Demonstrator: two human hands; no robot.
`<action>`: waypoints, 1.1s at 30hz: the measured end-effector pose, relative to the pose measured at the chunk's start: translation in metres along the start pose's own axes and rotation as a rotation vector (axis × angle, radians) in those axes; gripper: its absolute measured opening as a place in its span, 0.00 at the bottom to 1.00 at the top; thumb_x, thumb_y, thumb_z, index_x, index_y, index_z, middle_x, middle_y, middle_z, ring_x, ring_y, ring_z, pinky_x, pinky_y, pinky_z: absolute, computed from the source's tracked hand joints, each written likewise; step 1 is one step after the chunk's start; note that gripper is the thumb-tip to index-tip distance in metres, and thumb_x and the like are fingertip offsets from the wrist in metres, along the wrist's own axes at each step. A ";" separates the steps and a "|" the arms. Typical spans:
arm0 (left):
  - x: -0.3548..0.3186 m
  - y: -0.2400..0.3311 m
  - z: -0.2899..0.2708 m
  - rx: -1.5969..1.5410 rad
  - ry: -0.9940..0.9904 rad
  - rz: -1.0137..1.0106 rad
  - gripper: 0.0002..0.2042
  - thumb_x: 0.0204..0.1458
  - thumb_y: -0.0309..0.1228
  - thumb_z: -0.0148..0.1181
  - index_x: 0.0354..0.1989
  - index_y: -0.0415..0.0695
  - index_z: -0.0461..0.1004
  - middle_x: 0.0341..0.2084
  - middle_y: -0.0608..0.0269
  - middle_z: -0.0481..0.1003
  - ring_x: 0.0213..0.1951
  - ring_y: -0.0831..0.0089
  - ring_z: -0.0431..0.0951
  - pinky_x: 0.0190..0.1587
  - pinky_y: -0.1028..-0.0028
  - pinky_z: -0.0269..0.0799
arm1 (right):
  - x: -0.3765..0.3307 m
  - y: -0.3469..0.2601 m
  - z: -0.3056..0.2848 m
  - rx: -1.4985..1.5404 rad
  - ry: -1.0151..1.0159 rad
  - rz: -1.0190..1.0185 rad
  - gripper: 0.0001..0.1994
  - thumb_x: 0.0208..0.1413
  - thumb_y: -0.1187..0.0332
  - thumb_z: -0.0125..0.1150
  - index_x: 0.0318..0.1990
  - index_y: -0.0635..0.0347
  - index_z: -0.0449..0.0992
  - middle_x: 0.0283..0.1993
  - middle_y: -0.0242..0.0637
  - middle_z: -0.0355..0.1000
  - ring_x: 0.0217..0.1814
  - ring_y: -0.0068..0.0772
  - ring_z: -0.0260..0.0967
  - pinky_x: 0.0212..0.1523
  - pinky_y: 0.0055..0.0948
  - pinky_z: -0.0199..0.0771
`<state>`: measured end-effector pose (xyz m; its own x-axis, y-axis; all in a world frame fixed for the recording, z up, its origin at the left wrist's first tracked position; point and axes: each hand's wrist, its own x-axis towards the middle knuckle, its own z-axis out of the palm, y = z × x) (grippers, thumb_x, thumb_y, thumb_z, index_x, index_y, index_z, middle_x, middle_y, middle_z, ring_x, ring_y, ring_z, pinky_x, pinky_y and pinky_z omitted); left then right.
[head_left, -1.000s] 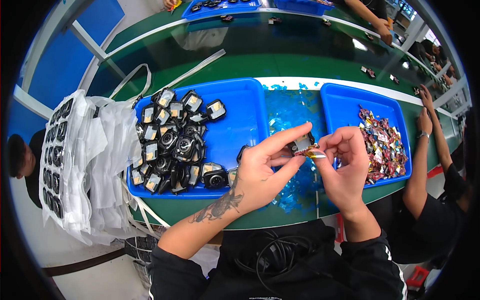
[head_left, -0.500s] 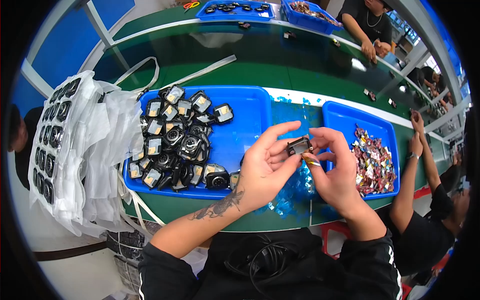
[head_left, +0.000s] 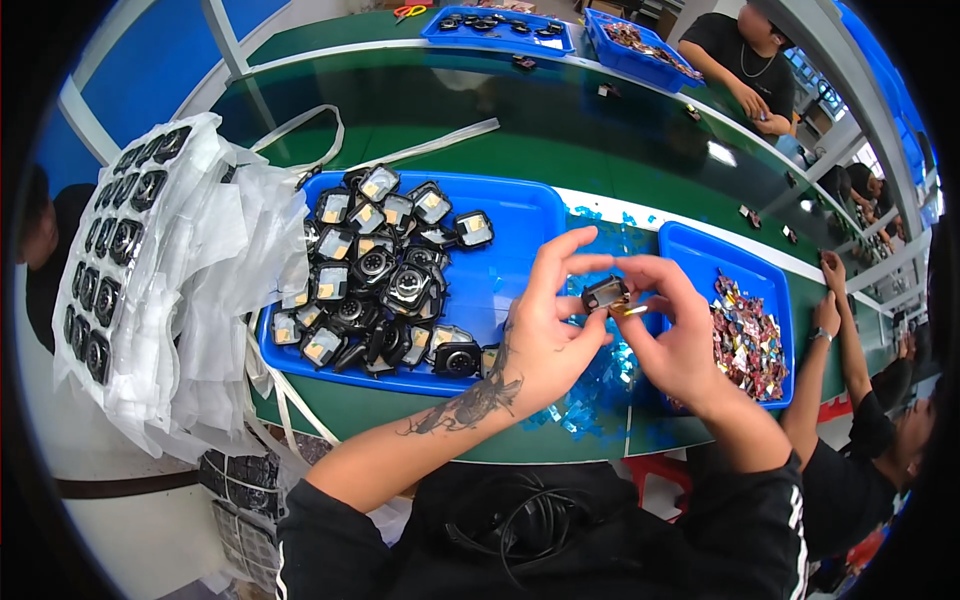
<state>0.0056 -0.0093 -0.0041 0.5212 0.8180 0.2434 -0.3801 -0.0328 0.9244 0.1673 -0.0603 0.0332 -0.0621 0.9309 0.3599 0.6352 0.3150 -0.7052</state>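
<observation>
Currently, the fingers of the left hand (head_left: 550, 335) and right hand (head_left: 680, 335) pinch a black watch case (head_left: 605, 293) from opposite sides, the right thumb beside a thin yellow-and-silver strip (head_left: 634, 311). The case is held up just right of the large blue tray (head_left: 515, 225). It looks light and stiff, best held by its rim; the strip seems flimsy and easily torn. Blue film scraps (head_left: 575, 408) litter the desk (head_left: 480, 445) right of that tray; farther right is a smaller blue tray (head_left: 698, 260) with small parts (head_left: 750, 340).
</observation>
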 end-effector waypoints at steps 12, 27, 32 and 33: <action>0.020 -0.035 -0.065 1.928 0.086 0.112 0.23 0.57 0.38 0.54 0.57 0.36 0.63 0.59 0.38 0.65 0.66 0.51 0.57 0.67 0.39 0.36 | 0.151 0.180 -0.047 -0.011 -0.035 0.732 0.26 0.39 0.80 0.72 0.49 0.64 0.70 0.38 0.40 0.73 0.36 0.29 0.74 0.34 0.25 0.77; 0.019 -0.021 -0.061 1.726 0.096 0.288 0.15 0.48 0.20 0.52 0.46 0.43 0.70 0.42 0.55 0.73 0.52 0.59 0.68 0.65 0.37 0.45 | 0.131 0.200 -0.059 -0.288 -0.015 0.542 0.21 0.42 0.68 0.73 0.45 0.63 0.75 0.34 0.39 0.75 0.37 0.32 0.75 0.40 0.30 0.74; 0.017 -0.023 -0.058 1.730 0.007 0.318 0.16 0.49 0.24 0.55 0.48 0.40 0.68 0.48 0.49 0.72 0.57 0.56 0.65 0.64 0.34 0.40 | 0.123 0.201 -0.065 -0.341 0.022 0.452 0.22 0.44 0.63 0.72 0.46 0.63 0.75 0.34 0.42 0.76 0.38 0.36 0.76 0.41 0.31 0.74; 0.017 -0.022 -0.058 1.729 0.004 0.324 0.16 0.49 0.24 0.55 0.48 0.40 0.68 0.48 0.49 0.72 0.57 0.56 0.65 0.64 0.34 0.40 | 0.123 0.200 -0.069 -0.343 0.027 0.454 0.22 0.44 0.63 0.72 0.46 0.63 0.75 0.34 0.42 0.76 0.38 0.36 0.76 0.41 0.31 0.74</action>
<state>-0.0218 0.0384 -0.0370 0.5929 0.6570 0.4655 0.7164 -0.6944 0.0676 0.3397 0.1042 -0.0218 0.2920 0.9526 0.0857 0.8075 -0.1975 -0.5558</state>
